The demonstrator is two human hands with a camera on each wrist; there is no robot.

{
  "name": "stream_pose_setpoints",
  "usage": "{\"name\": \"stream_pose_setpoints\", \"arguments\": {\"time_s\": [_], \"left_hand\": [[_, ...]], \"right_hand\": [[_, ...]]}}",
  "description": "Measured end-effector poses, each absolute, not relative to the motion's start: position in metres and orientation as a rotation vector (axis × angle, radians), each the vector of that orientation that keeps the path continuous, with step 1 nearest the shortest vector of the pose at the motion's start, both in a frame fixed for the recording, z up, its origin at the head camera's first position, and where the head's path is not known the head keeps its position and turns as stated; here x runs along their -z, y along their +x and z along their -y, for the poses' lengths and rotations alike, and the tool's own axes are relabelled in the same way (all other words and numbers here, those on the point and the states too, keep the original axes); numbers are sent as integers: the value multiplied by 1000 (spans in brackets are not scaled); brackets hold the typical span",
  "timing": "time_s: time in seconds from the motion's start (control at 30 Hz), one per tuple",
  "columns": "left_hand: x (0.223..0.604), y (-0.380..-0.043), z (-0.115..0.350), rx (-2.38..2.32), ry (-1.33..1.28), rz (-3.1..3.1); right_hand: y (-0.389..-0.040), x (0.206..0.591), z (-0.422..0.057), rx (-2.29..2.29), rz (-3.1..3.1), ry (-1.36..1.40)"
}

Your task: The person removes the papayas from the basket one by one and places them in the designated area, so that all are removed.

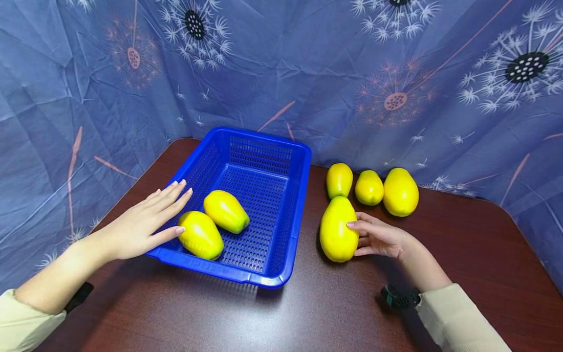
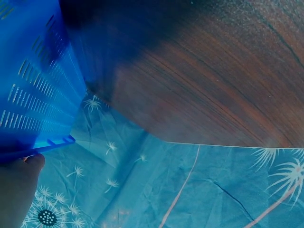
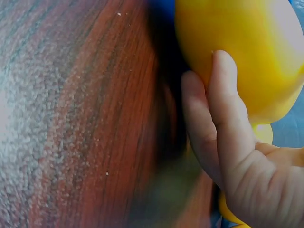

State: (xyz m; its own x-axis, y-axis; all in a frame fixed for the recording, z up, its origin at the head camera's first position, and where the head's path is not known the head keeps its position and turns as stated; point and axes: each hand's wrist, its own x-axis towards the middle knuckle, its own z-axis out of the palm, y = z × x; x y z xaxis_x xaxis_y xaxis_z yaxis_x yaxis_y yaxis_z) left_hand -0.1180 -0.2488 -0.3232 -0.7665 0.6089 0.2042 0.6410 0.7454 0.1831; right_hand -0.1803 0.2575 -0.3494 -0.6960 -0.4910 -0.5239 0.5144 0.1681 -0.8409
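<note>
In the head view, my left hand [image 1: 142,222] lies with straight fingers over the left rim of a blue plastic basket [image 1: 301,195]. Two yellow papayas, a front one [image 1: 201,235] and a back one [image 1: 226,211], lie inside it near that hand. To the basket's right, my right hand [image 1: 380,238] grips a large yellow papaya [image 1: 337,237] from its right side, one digit over the top and others lower down. The right wrist view shows two fingers [image 3: 228,109] against this papaya [image 3: 242,52]; the thumb cannot be made out there.
Behind the gripped papaya stand three more: a slim one [image 1: 339,180], a small one [image 1: 369,187] and a big one [image 1: 400,192]. All is on a dark brown wooden table [image 1: 325,313]. A blue curtain [image 1: 281,63] with dandelion prints hangs behind the table.
</note>
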Motion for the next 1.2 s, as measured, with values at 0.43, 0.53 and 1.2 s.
{"name": "stream_pose_setpoints", "arguments": {"time_s": [0.43, 0.53, 1.2], "left_hand": [[325, -118, 250, 377, -1019, 2796], [324, -118, 250, 376, -1019, 2798], [324, -118, 250, 375, -1016, 2799]], "right_hand": [[-181, 350, -262, 1634, -1742, 78], [-179, 351, -262, 1653, -1713, 68], [-177, 357, -265, 1738, -1611, 38]]}}
